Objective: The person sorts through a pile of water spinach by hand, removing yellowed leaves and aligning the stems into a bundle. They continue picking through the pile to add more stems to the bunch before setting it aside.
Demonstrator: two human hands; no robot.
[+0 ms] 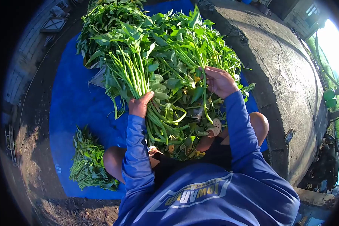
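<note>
My left hand (140,104) is wrapped round a thick bunch of green leafy stems (133,77), whose leaves point away from me and whose cut ends hang toward my lap. To the right, my right hand (219,82) pinches a single leafy stem (204,88) between thumb and fingers, apart from the bunch. Behind and beneath both hands lies a large heap of the same greens (169,41). Loose stems and some yellow leaves are scattered by my feet.
A blue tarp (79,109) lies under the greens, with a smaller pile of greens (88,160) at its lower left. A raised concrete slab (278,67) borders the right side. My bent knees flank the heap.
</note>
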